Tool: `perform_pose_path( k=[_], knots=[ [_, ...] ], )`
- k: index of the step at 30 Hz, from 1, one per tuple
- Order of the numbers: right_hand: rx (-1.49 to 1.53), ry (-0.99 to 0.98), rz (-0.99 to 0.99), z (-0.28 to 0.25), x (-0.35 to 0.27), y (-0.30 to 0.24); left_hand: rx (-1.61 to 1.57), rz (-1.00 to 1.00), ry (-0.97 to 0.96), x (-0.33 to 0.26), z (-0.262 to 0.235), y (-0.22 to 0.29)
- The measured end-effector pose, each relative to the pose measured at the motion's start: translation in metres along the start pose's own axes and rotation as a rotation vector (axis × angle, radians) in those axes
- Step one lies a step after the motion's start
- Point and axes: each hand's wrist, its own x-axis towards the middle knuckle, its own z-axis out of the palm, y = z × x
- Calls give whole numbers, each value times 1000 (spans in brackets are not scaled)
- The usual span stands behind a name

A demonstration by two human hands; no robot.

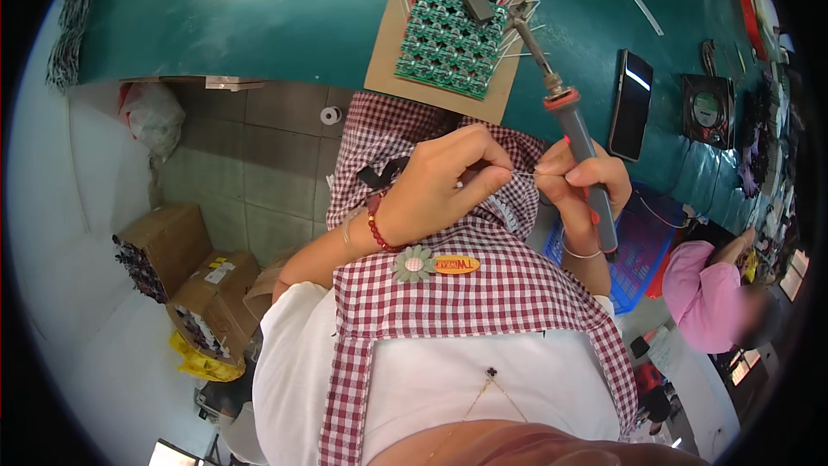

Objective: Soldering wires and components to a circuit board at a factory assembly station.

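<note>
apron (483,285): checked cloth | table (259,17): glossy green | board (388,60): matt cardboard

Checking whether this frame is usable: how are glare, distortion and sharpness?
Head view: strong fisheye bending with black corners; bright glare streaks on the green table; both hands, left and right, and the soldering iron are sharp; a co-worker's face at the right edge is blurred.

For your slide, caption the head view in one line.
Right hand holds soldering iron; left hand pinches thin wire.

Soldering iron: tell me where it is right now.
In the head view, the soldering iron is in the right hand, right of centre, its tip reaching toward the green circuit boards on the cardboard sheet.
</note>
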Motion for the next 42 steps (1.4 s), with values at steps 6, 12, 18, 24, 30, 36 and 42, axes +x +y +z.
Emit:
perform_pose_path(
  k=[6,12,18,24,30,36,42],
  knots=[
    [259,79,84,-26,11,15,243,132,216,-22,-1,-18],
    [392,222,333,-80,24,25,690,120,480,-30,-5,-40],
    [258,55,475,-64,21,42,760,119,459,-23,-5,-38],
    [241,10,524,-56,31,47,775,95,443,-21,-5,-39],
    [199,-30,538,-50,37,50,769,92,430,-23,-7,-34],
    [175,-81,539,-49,40,51,764,93,431,-23,-8,-33],
    [159,-84,546,-51,40,50,775,89,431,-21,-8,-32]
  ],
)
